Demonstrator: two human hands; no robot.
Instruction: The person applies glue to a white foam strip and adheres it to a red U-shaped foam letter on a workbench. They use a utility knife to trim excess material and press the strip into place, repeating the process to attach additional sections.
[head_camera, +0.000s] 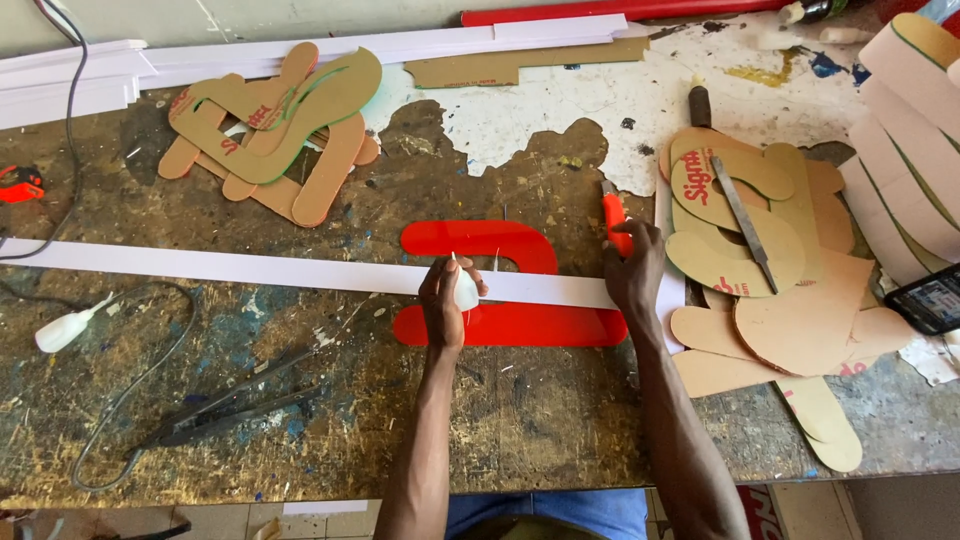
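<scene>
At the middle of the bench, a small white glue bottle is gripped by the left hand over the white strip crossing the red letter, while an orange knife is grasped by the right hand; gluing appears under way, and steady pressure along the strip seems called for next.

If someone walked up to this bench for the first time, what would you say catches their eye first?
Probably the bright red cut-out shape at the centre of the paint-stained workbench, crossed by a long white strip. The left hand holds a small white bottle over the strip, and the right hand grips an orange-handled knife at its end. Piles of tan cardboard cut-outs lie on the right and upper left.
</scene>
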